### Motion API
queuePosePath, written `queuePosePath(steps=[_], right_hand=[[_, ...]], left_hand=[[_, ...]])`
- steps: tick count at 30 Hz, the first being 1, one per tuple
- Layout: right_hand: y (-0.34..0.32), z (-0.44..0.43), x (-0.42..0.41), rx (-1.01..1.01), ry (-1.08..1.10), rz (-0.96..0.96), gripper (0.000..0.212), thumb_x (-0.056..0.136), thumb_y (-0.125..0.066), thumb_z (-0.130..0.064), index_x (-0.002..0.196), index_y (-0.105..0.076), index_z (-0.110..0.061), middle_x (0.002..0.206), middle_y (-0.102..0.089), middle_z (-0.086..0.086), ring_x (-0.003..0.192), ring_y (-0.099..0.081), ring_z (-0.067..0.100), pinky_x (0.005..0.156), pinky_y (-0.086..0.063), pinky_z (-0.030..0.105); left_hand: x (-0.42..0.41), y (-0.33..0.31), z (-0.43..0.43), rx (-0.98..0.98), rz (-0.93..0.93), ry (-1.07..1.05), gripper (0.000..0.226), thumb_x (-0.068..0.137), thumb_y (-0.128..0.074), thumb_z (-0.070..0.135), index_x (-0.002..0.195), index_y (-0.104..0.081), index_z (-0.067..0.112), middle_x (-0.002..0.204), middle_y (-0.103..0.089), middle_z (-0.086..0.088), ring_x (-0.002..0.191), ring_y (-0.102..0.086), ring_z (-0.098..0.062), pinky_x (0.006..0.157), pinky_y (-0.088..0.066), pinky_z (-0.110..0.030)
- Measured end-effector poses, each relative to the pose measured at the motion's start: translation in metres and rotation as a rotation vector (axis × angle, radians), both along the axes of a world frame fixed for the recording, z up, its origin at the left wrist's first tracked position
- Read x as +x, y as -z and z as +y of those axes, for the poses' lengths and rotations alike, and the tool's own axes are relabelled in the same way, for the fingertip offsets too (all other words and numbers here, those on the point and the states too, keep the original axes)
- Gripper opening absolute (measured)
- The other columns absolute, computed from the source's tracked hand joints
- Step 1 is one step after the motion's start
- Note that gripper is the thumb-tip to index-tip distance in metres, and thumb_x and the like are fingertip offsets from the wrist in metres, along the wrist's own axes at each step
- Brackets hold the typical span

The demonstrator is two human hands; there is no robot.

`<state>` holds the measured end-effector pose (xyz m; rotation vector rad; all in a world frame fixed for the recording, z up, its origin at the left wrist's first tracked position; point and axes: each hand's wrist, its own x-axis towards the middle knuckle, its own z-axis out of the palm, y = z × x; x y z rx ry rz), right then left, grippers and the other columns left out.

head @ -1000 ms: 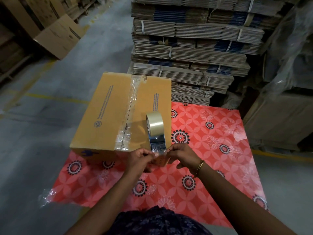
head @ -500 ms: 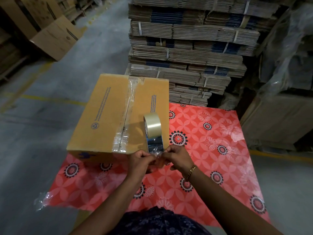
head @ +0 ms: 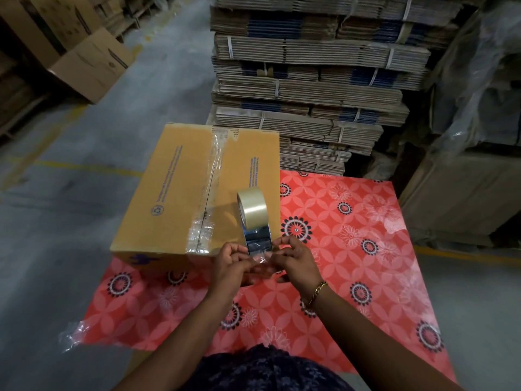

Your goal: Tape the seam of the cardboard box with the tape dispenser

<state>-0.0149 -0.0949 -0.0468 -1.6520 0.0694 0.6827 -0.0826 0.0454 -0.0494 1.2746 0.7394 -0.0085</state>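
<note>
A brown cardboard box (head: 180, 193) lies on a red patterned sheet (head: 352, 249), its top seam covered by a strip of clear tape (head: 210, 187). The tape dispenser (head: 255, 221), metal with a roll of clear tape on top, stands on the box's near right corner. My left hand (head: 232, 263) and my right hand (head: 293, 259) meet at the dispenser's near end, and both pinch the loose end of tape (head: 260, 259) coming off it. The dispenser's lower part is hidden behind my fingers.
A tall stack of bundled flat cartons (head: 310, 80) rises just behind the box. More cartons (head: 93, 63) sit at the far left on the grey floor (head: 56, 221). Plastic-wrapped goods (head: 479, 94) stand at the right. A scrap of clear plastic (head: 73, 334) lies at the sheet's left corner.
Both hands stay at the dispenser's near end, fingers shifting slightly on the tape end. The view has shifted slightly; box and dispenser have not moved.
</note>
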Motion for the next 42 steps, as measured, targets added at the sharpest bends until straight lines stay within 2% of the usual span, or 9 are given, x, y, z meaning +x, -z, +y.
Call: queuePosePath(steps=[6,13,16,20,24,28,31,36,42], right_hand=[[-0.003,-0.005,0.003,-0.072,-0.073,-0.044,0.024,0.088,-0.061,-0.004,0.109,-0.058,-0.015,0.086,-0.072,0.024,0.061,-0.069,0.022,0.042,-0.047,0.023],[0.0,-0.017,0.018,-0.292,-0.075,-0.327,0.016,0.089,-0.054,-0.014,0.101,-0.062,-0.023,0.087,-0.075,0.001,0.068,-0.072,0.023,0.052,-0.049,0.027],[-0.007,-0.008,0.031,-0.195,-0.059,-0.302,0.03,0.086,-0.057,-0.037,0.112,-0.065,-0.025,0.108,-0.071,-0.001,0.099,-0.069,0.018,0.078,-0.054,0.036],[-0.024,0.016,0.04,-0.033,-0.131,-0.152,0.051,0.085,-0.053,-0.041,0.134,-0.056,-0.026,0.13,-0.061,-0.007,0.12,-0.058,0.012,0.093,-0.05,0.032],[-0.025,0.03,0.032,0.009,-0.165,-0.141,0.05,0.086,-0.058,-0.02,0.136,-0.054,-0.019,0.121,-0.068,-0.003,0.11,-0.065,0.013,0.088,-0.054,0.024],[-0.017,0.021,0.018,-0.021,-0.123,-0.223,0.066,0.075,-0.065,-0.019,0.14,-0.053,-0.024,0.133,-0.065,-0.005,0.124,-0.06,0.01,0.106,-0.048,0.043],[-0.017,0.006,0.009,-0.016,-0.04,-0.23,0.067,0.074,-0.064,-0.018,0.14,-0.053,-0.024,0.134,-0.065,-0.004,0.126,-0.059,0.013,0.107,-0.047,0.045],[-0.011,-0.049,0.008,-0.042,0.143,-0.204,0.066,0.076,-0.062,-0.009,0.14,-0.052,-0.018,0.132,-0.067,0.003,0.122,-0.062,0.016,0.1,-0.05,0.036],[0.009,-0.128,0.032,-0.032,0.212,-0.118,0.062,0.076,-0.056,-0.002,0.138,-0.053,-0.011,0.126,-0.068,0.011,0.108,-0.068,0.014,0.077,-0.056,0.024]], left_hand=[[-0.003,0.004,0.003,0.011,-0.001,0.02,0.02,0.094,-0.058,-0.006,0.11,-0.049,0.001,0.089,-0.071,-0.013,0.057,-0.073,-0.018,0.043,-0.053,-0.026],[-0.014,0.003,0.021,0.291,0.04,0.077,0.012,0.094,-0.062,0.003,0.1,-0.058,0.012,0.096,-0.074,-0.01,0.066,-0.071,-0.022,0.049,-0.053,-0.03],[-0.005,-0.008,0.029,0.32,-0.052,0.035,0.007,0.098,-0.061,0.017,0.1,-0.066,0.021,0.102,-0.072,0.002,0.096,-0.071,-0.023,0.076,-0.057,-0.035],[0.016,-0.028,0.024,0.039,-0.124,0.117,0.044,0.1,-0.051,0.041,0.139,-0.057,0.022,0.134,-0.066,0.004,0.123,-0.061,-0.013,0.099,-0.048,-0.029],[0.021,-0.025,0.019,-0.139,-0.161,0.165,0.042,0.106,-0.038,0.039,0.136,-0.06,0.018,0.118,-0.076,-0.002,0.103,-0.074,-0.013,0.077,-0.058,-0.021],[0.022,-0.015,0.015,-0.138,-0.145,0.249,0.058,0.098,-0.048,0.056,0.147,-0.051,0.023,0.139,-0.065,-0.005,0.127,-0.063,-0.024,0.104,-0.053,-0.043],[0.028,-0.01,0.002,-0.173,-0.136,0.286,0.047,0.105,-0.039,0.041,0.139,-0.058,0.015,0.129,-0.071,-0.01,0.12,-0.066,-0.032,0.098,-0.057,-0.047],[0.05,-0.006,-0.044,-0.127,-0.161,0.481,0.039,0.109,-0.03,0.031,0.135,-0.058,0.019,0.091,-0.073,0.007,0.079,-0.071,0.003,0.064,-0.052,-0.011],[0.082,0.019,-0.12,-0.128,-0.086,0.556,0.034,0.109,-0.024,0.035,0.102,-0.056,0.045,0.079,-0.068,0.04,0.077,-0.062,0.025,0.066,-0.044,0.0]])
